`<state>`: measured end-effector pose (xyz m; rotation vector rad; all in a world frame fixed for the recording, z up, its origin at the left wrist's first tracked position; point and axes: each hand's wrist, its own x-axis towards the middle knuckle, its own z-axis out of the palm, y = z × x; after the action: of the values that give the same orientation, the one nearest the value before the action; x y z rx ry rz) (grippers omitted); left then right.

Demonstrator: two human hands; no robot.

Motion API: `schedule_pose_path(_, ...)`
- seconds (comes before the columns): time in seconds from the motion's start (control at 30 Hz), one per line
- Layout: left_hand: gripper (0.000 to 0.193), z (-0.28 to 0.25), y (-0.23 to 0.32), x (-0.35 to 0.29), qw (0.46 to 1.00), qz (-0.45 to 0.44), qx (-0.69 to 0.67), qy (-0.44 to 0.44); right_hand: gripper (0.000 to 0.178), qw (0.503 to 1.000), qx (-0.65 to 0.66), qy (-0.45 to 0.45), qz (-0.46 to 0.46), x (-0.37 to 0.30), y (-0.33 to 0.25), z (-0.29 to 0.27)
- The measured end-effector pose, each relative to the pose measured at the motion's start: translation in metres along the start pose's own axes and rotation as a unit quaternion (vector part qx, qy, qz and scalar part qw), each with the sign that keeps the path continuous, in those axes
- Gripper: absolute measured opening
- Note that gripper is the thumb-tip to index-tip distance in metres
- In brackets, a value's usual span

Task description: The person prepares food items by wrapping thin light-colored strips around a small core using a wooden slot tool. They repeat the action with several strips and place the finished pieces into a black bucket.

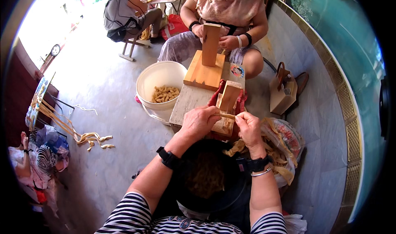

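A narrow tan strip point(226, 115) is stretched between my two hands. My left hand point(197, 121) pinches one end and my right hand point(248, 127) grips the other. Just beyond the strip stands an upright wooden block point(229, 97) on a wooden base point(222, 127), with red cloth point(241, 104) around it. Below my hands is a black basin point(235, 188) with tan pieces in its shadowed bottom. Beside my right wrist, a plastic bag point(296, 141) holds more tan strips point(280, 159).
A second wooden stand point(202, 75) sits on the low table point(187, 102), with a co-worker point(231, 7) behind it. A white bucket point(144, 79) contains short tan pieces point(166, 94). Long strips point(78, 131) hang at left. A handbag point(283, 91) stands by the right wall.
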<state>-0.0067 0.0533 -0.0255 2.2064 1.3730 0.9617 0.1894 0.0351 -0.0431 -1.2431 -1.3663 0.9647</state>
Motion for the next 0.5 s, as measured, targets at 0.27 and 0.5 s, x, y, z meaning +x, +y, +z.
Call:
schedule_pose_path(0.27, 0.017, 0.002, 0.0, 0.002, 0.999, -0.034, -0.011, -0.005, 0.016, 0.999, -0.019, 0.028, 0.0, 0.005, 0.003, 0.007)
schedule_pose_path(0.5, 0.033, -0.013, 0.023, -0.013, 0.978, -0.097, 0.162, -0.094, 0.018, 0.946, -0.308, 0.071, -0.07, 0.003, 0.009, 0.0)
